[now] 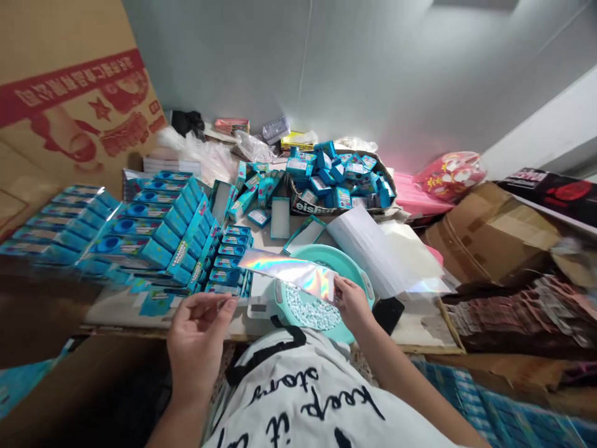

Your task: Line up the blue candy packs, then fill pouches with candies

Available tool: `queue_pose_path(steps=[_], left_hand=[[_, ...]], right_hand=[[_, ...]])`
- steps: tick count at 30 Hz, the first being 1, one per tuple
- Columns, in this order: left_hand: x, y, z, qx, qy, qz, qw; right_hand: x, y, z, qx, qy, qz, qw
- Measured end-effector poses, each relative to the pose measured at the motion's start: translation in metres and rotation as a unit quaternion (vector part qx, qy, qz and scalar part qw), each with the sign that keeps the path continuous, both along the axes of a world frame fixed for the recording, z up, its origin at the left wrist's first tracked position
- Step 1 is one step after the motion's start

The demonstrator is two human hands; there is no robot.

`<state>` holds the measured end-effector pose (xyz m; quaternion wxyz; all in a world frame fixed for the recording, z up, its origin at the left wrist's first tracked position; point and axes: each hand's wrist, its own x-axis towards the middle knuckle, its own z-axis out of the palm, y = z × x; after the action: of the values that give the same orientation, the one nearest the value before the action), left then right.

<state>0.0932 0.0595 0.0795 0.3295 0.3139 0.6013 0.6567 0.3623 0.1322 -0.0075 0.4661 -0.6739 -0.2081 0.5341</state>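
In my right hand (353,303) is one end of a shiny holographic foil strip (289,272), gripped between thumb and fingers. The strip lies slantwise over a turquoise basin (365,283), its far end reaching left toward the small blue boxes. Small pale blue pellets (312,309) fill the bottom of the basin, partly hidden by the strip. My left hand (198,330) is raised at the front edge of the table, thumb and fingertips pinched together; anything between them is too small to make out. A white device (259,307), perhaps a scale, sits just left of the basin.
Stacked blue boxes (153,227) crowd the left side. Behind the basin, a carton (321,208) overflows with small blue boxes. White sheets (368,249) lie right of the basin, beside a brown cardboard box (489,227). A tall printed carton (65,106) stands at the far left.
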Motion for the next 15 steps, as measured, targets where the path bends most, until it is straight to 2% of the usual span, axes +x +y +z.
queue_pose_path(steps=[2, 4, 6, 8, 10, 11, 13, 15], left_hand=[[-0.011, 0.001, -0.003, -0.016, -0.024, 0.034, 0.999], [-0.018, -0.001, -0.005, -0.037, -0.019, 0.051, 0.998], [-0.022, -0.003, -0.007, -0.066, -0.001, 0.050, 0.997], [-0.024, -0.005, -0.009, -0.089, 0.012, 0.040, 0.995], [-0.024, -0.004, -0.012, -0.097, 0.010, 0.028, 0.995], [-0.024, -0.003, -0.014, -0.097, 0.006, 0.020, 0.995], [-0.025, 0.002, -0.018, -0.099, 0.002, 0.002, 0.995], [-0.026, 0.009, -0.023, -0.103, 0.002, -0.015, 0.995]], right_hand=[[0.017, 0.001, -0.019, -0.011, -0.060, -0.014, 0.998], [0.028, 0.000, -0.026, 0.004, -0.138, -0.038, 0.990], [0.028, -0.001, -0.021, 0.097, -0.258, -0.023, 0.961], [0.016, -0.003, -0.006, 0.235, -0.340, 0.083, 0.907], [-0.009, -0.005, 0.015, 0.318, -0.296, 0.240, 0.868], [-0.025, -0.006, 0.025, 0.319, -0.224, 0.315, 0.865], [-0.061, -0.007, 0.040, 0.285, -0.081, 0.420, 0.858], [-0.094, -0.005, 0.048, 0.264, -0.029, 0.476, 0.838]])
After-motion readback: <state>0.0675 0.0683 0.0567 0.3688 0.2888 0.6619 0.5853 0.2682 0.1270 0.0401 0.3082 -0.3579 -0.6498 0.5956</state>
